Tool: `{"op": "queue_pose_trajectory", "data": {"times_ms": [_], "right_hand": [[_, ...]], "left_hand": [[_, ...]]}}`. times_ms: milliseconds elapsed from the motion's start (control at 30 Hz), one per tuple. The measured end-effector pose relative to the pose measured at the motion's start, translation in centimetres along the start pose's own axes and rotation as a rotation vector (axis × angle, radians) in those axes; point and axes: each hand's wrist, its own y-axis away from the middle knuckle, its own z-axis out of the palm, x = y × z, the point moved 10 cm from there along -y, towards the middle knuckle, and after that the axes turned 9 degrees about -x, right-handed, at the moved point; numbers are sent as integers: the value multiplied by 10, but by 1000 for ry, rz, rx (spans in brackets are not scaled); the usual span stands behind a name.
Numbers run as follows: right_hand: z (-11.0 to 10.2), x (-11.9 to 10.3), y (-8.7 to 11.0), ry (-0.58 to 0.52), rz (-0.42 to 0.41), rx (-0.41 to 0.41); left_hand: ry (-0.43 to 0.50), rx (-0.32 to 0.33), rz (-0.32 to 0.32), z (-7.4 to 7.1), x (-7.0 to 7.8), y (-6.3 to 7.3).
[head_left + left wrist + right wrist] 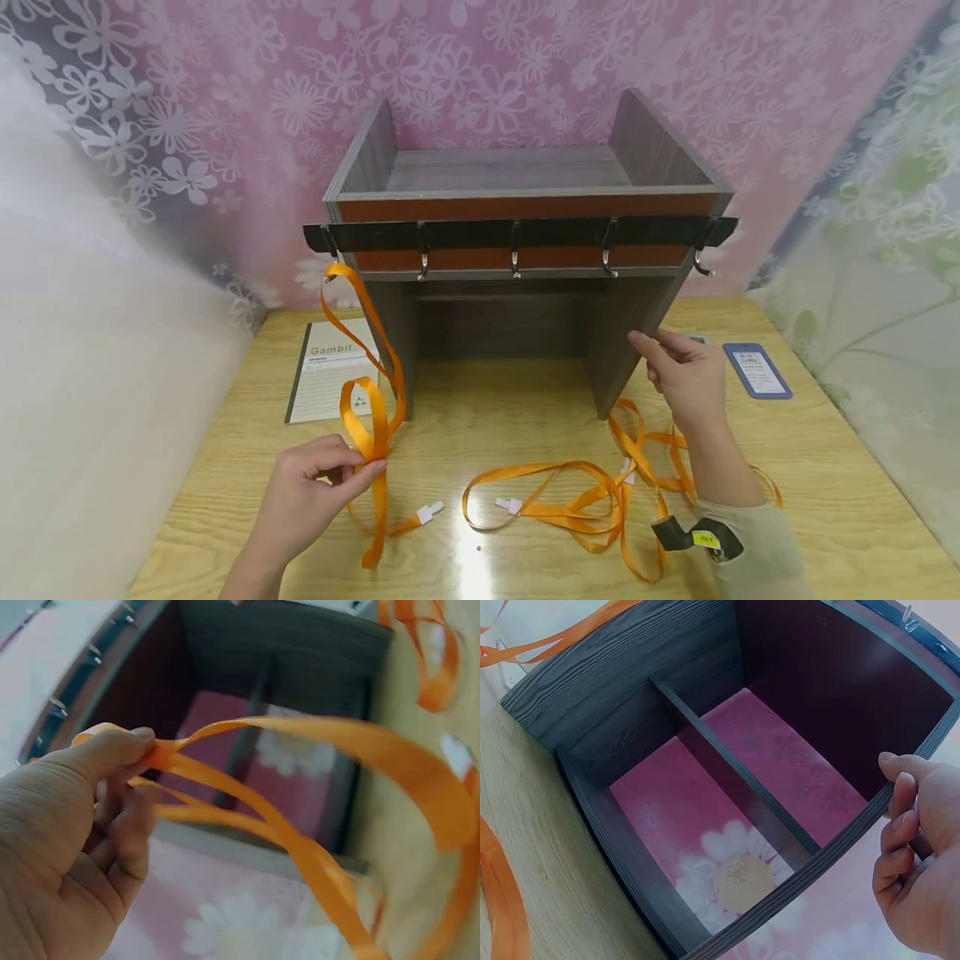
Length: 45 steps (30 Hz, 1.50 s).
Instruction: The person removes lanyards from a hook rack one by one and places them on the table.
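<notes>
An orange lanyard (390, 350) hangs from the leftmost hook of the black hook rail (468, 234) on a grey wooden shelf (525, 206). My left hand (318, 483) pinches the lower part of its strap between thumb and fingers, with a loop standing above the fingertips and an end hanging below. In the left wrist view the strap (292, 840) fans out past the thumb. My right hand (690, 379) holds the front edge of the shelf's right side panel (637, 308); the right wrist view puts the thumb at the inner side and curled fingers (900, 836) outside.
More orange lanyards (585, 517) with white clips lie tangled on the wooden table (480, 425) at the front right. A notebook (330, 375) lies behind the left hand. To the right is a blue card holder (757, 372). Floral cloth covers the back wall.
</notes>
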Motion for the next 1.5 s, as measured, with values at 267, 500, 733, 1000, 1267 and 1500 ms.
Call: {"op": "queue_pose_trajectory", "data": {"times_ms": [267, 500, 733, 1000, 1267, 1500], "right_hand": [[-2, -2, -2, 11, -31, 14], [-1, 0, 1, -18, -24, 12], [-1, -1, 1, -5, -13, 18], [0, 0, 2, 9, 13, 24], [-1, -1, 0, 19, 14, 31], [-3, 3, 1, 22, 38, 27]], "left_hand": [[45, -43, -51, 11, -32, 10], [135, -145, -207, 36, -67, 24], [81, -148, -158, 44, -80, 28], [-45, -252, -120, 58, -80, 27], [-217, -345, -132, 70, -83, 26], [-302, -398, -162, 76, -87, 30]]}}
